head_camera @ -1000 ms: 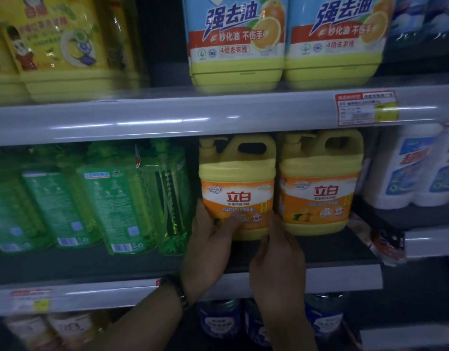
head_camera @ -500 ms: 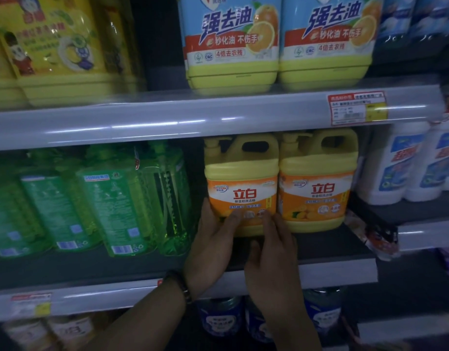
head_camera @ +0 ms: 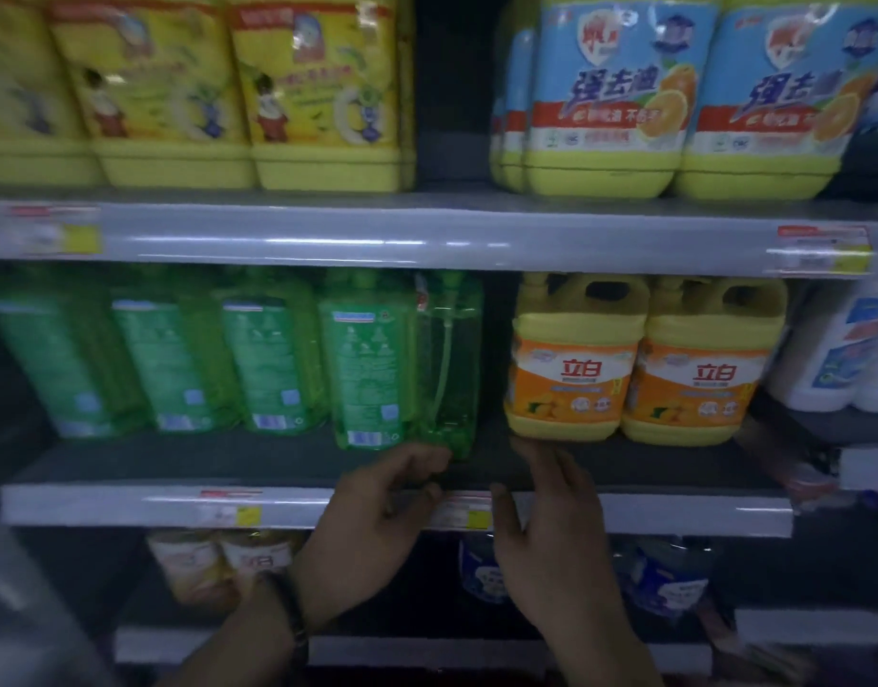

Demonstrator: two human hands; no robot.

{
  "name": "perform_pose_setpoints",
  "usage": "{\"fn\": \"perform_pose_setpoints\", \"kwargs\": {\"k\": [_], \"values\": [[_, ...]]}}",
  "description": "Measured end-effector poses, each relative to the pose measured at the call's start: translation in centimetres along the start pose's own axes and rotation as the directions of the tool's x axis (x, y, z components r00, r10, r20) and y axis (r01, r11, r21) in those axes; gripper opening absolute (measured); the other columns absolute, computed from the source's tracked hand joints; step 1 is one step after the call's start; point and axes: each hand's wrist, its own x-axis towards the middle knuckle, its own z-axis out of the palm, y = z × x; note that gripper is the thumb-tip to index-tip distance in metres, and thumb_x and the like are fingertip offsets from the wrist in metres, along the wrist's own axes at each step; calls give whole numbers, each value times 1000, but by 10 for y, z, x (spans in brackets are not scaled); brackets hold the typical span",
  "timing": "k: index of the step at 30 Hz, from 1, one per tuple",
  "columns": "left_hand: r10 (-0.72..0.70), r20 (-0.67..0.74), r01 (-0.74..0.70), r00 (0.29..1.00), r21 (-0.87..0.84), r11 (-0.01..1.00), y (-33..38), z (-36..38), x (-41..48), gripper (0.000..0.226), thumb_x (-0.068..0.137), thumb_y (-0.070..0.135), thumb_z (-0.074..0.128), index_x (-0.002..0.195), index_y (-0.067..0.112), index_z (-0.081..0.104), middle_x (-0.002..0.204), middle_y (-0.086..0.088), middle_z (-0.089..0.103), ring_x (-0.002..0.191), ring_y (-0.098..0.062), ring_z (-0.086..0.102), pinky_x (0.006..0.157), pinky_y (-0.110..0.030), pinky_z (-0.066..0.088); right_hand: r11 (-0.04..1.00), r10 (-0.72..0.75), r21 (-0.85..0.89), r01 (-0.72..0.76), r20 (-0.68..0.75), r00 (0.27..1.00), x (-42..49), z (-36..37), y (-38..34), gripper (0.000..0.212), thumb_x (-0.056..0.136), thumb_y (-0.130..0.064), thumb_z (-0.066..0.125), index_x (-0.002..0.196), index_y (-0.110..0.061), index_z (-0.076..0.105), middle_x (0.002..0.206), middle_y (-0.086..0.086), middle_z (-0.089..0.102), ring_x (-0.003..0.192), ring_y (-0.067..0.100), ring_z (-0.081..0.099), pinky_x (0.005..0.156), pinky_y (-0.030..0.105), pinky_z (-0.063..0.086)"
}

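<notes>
Two yellow detergent jugs with orange labels stand side by side on the middle shelf [head_camera: 625, 468]: the left jug [head_camera: 573, 359] and the right jug [head_camera: 707, 361]. Both my hands hover in front of the shelf edge and hold nothing. My left hand [head_camera: 377, 518] has loosely curled fingers, its fingertips near the base of the rightmost green bottle [head_camera: 402, 359]. My right hand [head_camera: 550, 518] has straight fingers pointing up, its tips just below the left jug and apart from it. A dark band circles my left wrist.
Several green bottles [head_camera: 179, 354] fill the left of the middle shelf. White bottles [head_camera: 843, 349] stand at far right. The shelf above carries yellow jugs [head_camera: 323, 86] and blue-labelled jugs [head_camera: 610, 91]. Price tags [head_camera: 469, 513] sit on the shelf rails. More bottles stand on the shelf below.
Both hands have let go of the left yellow jug and dropped back to the shelf edge. The view has swung left, so the jugs now sit right of centre.
</notes>
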Motion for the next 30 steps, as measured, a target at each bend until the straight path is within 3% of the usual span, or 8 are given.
{"fn": "perform_pose_setpoints", "kwargs": {"k": [4, 8, 15, 19, 23, 25, 27, 30], "values": [[-55, -67, 58, 996, 50, 997, -21, -73, -26, 40, 97, -4, 63, 119, 28, 69, 115, 22, 76, 113, 3, 70, 97, -14, 51, 996, -58, -51, 67, 153, 987, -7, 18, -52, 51, 107, -39, 58, 154, -30, 44, 150, -4, 45, 141, 22, 41, 117, 40, 40], [-117, -144, 140, 983, 159, 977, -47, -154, -51, 34, 98, 9, 66, 122, 33, 70, 118, 23, 75, 113, 3, 68, 98, -28, 56, 959, -179, -161, 235, 299, 937, -9, 47, -110, 56, 108, -46, 50, 160, -30, 34, 158, -4, 39, 146, 22, 36, 120, 38, 36], [-76, -252, 197, 965, 503, 841, -86, -277, -73, 49, 91, 18, 71, 139, 20, 61, 131, 2, 61, 124, -18, 61, 103, -24, 42, 767, -339, -329, 552, 523, 782, 1, 123, -206, 60, 107, -45, 48, 158, -20, 33, 153, 10, 35, 142, 34, 37, 114, 45, 40], [-73, -319, 236, 945, 510, 827, -105, -314, -62, 62, 89, 13, 75, 147, 16, 52, 138, -2, 47, 129, -24, 55, 109, -20, 36, 641, -395, -381, 666, 580, 712, 11, 168, -251, 62, 101, -31, 60, 154, -10, 38, 156, 17, 31, 141, 40, 35, 114, 51, 39], [46, -440, 140, 897, 381, 914, -116, -326, -37, 52, 93, 4, 72, 140, 13, 52, 134, 4, 52, 124, -10, 54, 109, -27, 45, 512, -463, -382, 769, 631, 622, 25, 202, -287, 73, 98, -25, 63, 159, -1, 31, 166, 20, 16, 149, 42, 26, 121, 51, 30], [-32, -500, 141, 865, 181, 973, -116, -328, -25, 50, 94, -8, 67, 128, 24, 50, 116, 6, 63, 104, 2, 67, 86, -14, 54, 494, -479, -378, 783, 633, 608, 34, 214, -300, 78, 100, -25, 61, 164, 1, 23, 171, 20, 6, 152, 42, 20, 124, 51, 26], [-175, -481, 175, 859, -45, 984, -127, -330, -10, 65, 93, -15, 62, 144, 17, 37, 114, 5, 64, 103, -2, 70, 80, -10, 54, 502, -482, -377, 778, 625, 614, 43, 226, -308, 84, 102, -26, 59, 167, 0, 14, 175, 19, -4, 156, 42, 14, 127, 51, 23], [-304, -447, 188, 841, -285, 940, -147, -334, 11, 87, 88, 19, 68, 159, 19, 18, 129, -8, 68, 114, -23, 70, 94, -39, 60, 549, -469, -348, 760, 624, 625, 49, 240, -309, 82, 106, -39, 54, 168, -5, 13, 175, 18, -14, 160, 42, 8, 129, 54, 23]]}}
